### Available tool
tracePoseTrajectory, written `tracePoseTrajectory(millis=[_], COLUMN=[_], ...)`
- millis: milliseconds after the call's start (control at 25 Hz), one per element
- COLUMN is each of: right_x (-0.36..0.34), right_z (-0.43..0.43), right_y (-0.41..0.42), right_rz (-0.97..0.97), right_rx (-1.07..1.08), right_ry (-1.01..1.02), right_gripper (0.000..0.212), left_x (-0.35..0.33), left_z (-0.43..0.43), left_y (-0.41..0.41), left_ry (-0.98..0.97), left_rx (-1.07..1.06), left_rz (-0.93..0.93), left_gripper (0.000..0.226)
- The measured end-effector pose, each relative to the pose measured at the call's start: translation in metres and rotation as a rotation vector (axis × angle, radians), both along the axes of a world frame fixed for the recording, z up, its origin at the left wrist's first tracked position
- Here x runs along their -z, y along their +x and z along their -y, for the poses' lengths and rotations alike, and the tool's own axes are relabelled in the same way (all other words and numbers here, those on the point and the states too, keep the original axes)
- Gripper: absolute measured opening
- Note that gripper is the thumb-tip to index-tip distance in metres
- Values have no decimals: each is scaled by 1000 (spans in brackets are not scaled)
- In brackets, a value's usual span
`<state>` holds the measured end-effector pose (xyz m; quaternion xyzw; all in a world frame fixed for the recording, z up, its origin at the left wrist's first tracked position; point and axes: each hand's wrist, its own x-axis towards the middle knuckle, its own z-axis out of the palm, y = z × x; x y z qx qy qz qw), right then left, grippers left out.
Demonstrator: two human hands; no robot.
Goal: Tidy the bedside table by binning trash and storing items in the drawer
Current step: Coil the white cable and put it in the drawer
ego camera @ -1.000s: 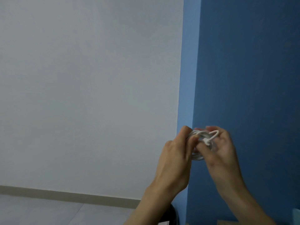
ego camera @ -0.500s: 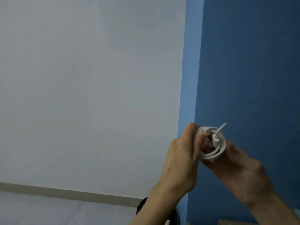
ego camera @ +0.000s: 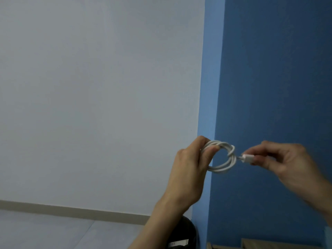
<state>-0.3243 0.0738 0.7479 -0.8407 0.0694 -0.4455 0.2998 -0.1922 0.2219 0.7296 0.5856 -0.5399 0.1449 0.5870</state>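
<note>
A white charging cable (ego camera: 223, 168) is coiled into a small loop, held up in front of the wall corner. My left hand (ego camera: 188, 169) grips the left side of the coil with thumb and fingers. My right hand (ego camera: 287, 162), blurred, pinches the cable's white plug end (ego camera: 247, 157), which sticks out to the right of the coil where the end wraps around it. The bedside table's drawer is not visible.
A white wall fills the left, a blue wall (ego camera: 269, 69) the right. A black round bin (ego camera: 185, 236) sits low behind my left forearm. A strip of wooden furniture (ego camera: 269, 246) shows at the bottom right edge. Grey floor lies at lower left.
My right hand has drawn away to the right, pulling the plug end out from the coil. The left hand keeps its grip on the loop, which now shows fully.
</note>
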Motion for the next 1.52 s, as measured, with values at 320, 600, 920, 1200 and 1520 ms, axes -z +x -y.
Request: tracePoseTrajectory(millis=[320, 600, 920, 1200, 1520], right_x=[7, -4, 7, 13, 21], right_z=[-14, -36, -40, -48, -56], right_y=[-1, 8, 15, 23, 31], right_rz=[-15, -161, 42, 120, 154], right_rx=[-457, -319, -180, -11, 150], right_ry=[403, 168, 133, -31, -266], right_gripper=[60, 69, 77, 48, 56], left_x=[2, 5, 8, 22, 27], left_z=[0, 4, -28, -35, -8], left_y=[5, 3, 17, 33, 6], left_ry=[-41, 70, -61, 83, -239], left_rx=[-39, 3, 481, 1232, 465], left_rz=[-1, 182, -274, -460, -459], left_gripper=[24, 24, 27, 60, 26])
